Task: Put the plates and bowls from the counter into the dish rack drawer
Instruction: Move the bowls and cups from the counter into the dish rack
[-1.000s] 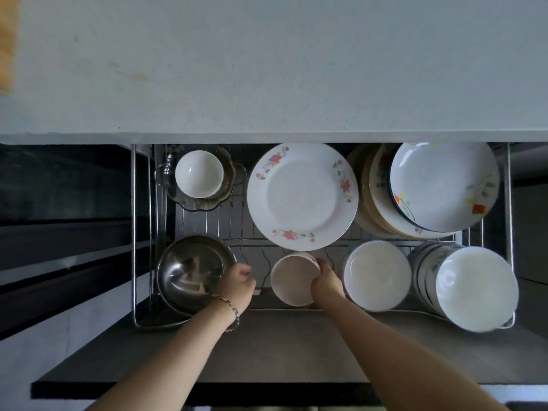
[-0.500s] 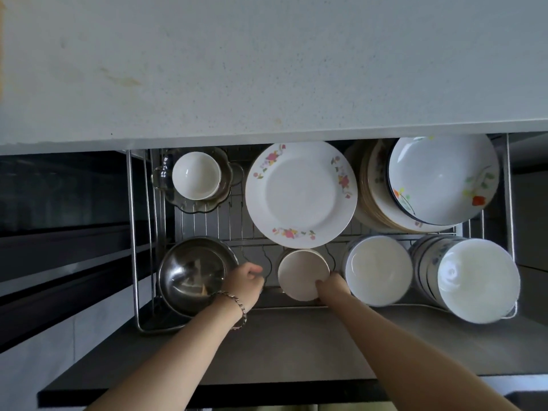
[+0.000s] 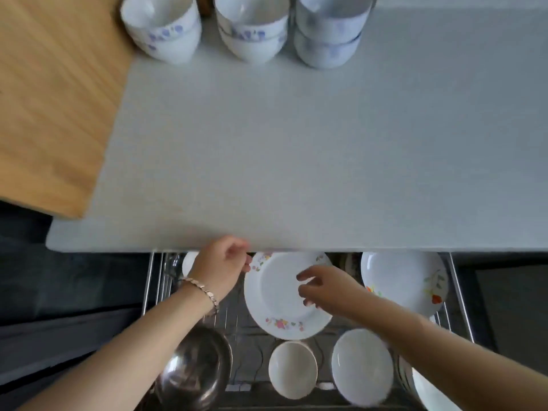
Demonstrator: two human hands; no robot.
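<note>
Three stacks of white bowls with blue flowers stand at the back of the counter: one on the left (image 3: pixel 166 31), one in the middle (image 3: pixel 252 28), one on the right (image 3: pixel 329 31). Below the counter edge the wire dish rack drawer (image 3: pixel 458 295) is pulled out. In it stand a floral plate (image 3: pixel 275 301), a small cream bowl (image 3: pixel 292 369), a white bowl (image 3: pixel 361 366) and a deep plate (image 3: pixel 406 280). My left hand (image 3: pixel 222 262) hangs at the counter edge, fingers loosely curled, holding nothing. My right hand (image 3: pixel 323 287) hovers over the floral plate with relaxed fingers, also empty.
A wooden cutting board (image 3: pixel 53 99) covers the counter's left end. The pale counter (image 3: pixel 296 143) stretches between the bowls and the front edge. A steel bowl (image 3: pixel 195 369) sits at the rack's front left. More white dishes (image 3: pixel 427 393) fill the rack's front right corner.
Both hands have let go near the cream bowl at the rack's front and risen toward the counter edge. The view has tilted up, bringing the counter's bowl stacks into sight.
</note>
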